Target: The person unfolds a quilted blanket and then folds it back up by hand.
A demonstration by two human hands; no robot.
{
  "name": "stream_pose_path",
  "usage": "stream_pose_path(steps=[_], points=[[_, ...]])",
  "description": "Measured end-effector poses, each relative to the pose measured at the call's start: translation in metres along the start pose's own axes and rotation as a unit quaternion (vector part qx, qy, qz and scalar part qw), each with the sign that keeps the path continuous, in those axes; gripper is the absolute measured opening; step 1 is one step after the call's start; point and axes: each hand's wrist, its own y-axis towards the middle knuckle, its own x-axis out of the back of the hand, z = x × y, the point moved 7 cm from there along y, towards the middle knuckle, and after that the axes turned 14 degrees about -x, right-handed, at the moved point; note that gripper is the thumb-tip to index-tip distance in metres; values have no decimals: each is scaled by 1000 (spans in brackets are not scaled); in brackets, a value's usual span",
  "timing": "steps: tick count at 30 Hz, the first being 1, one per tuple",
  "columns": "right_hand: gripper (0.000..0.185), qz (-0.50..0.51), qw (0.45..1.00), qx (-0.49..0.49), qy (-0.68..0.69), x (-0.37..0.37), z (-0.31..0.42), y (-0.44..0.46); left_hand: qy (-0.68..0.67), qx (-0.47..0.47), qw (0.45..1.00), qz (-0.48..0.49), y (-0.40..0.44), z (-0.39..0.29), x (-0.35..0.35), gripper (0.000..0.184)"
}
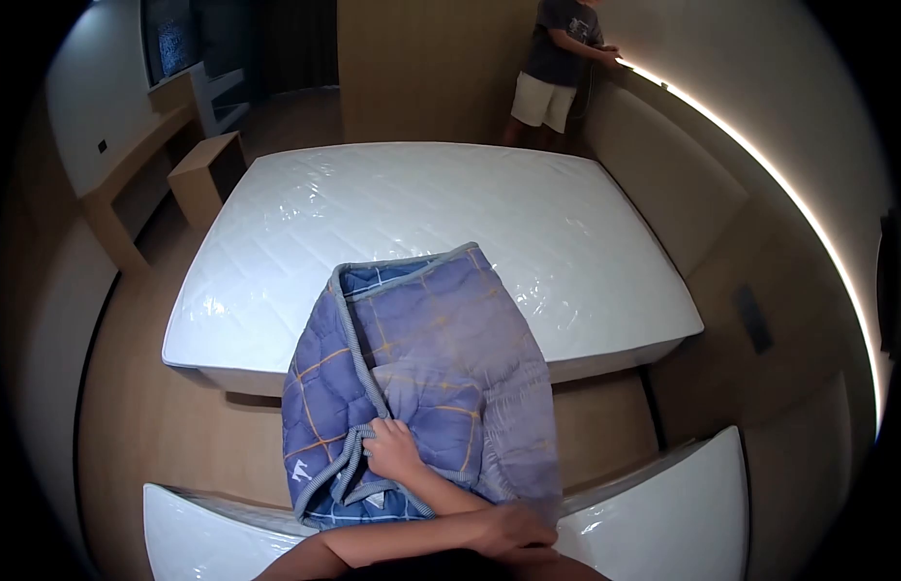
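Observation:
A folded purple-blue quilt with orange check lines and a grey bound edge hangs in front of me, over the near edge of the mattress in view. Its right side is smeared by motion. My forearms cross. My right hand reaches to the left and is closed on the quilt's grey edge. Over on the lower right, my left hand is curled against the quilt's bottom corner; its fingertips are partly hidden and blurred.
A plastic-wrapped white mattress lies on a bed base ahead. Another wrapped white mattress is close to me. A person stands beyond by the lit headboard wall. A wooden desk and stool stand left.

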Motion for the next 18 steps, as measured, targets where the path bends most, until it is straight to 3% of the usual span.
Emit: stream_pose_path(steps=[3, 6, 9, 12, 15, 18], points=[[15, -6, 1000, 0, 17, -3, -2, -1, 111, -107, 976, -156, -2, 0, -7, 29], [16, 9, 1000, 2, 11, -6, -2, 1, 8, -178, 950, -256, 18, -55, 48, 32], [14, 5, 1000, 3, 12, -5, -2, 0, -44, -224, 929, -292, 21, -64, 42, 33], [13, -11, 1000, 7, 14, -3, -4, -2, -49, -31, 993, -102, 8, -27, 20, 36], [11, -7, 1000, -2, 10, -3, -2, 0, -44, 6, 999, -19, 2, -18, 19, 34], [10, 10, 1000, -2, 2, -4, -1, -1, 16, -107, 976, -187, 5, -32, 33, 30]])
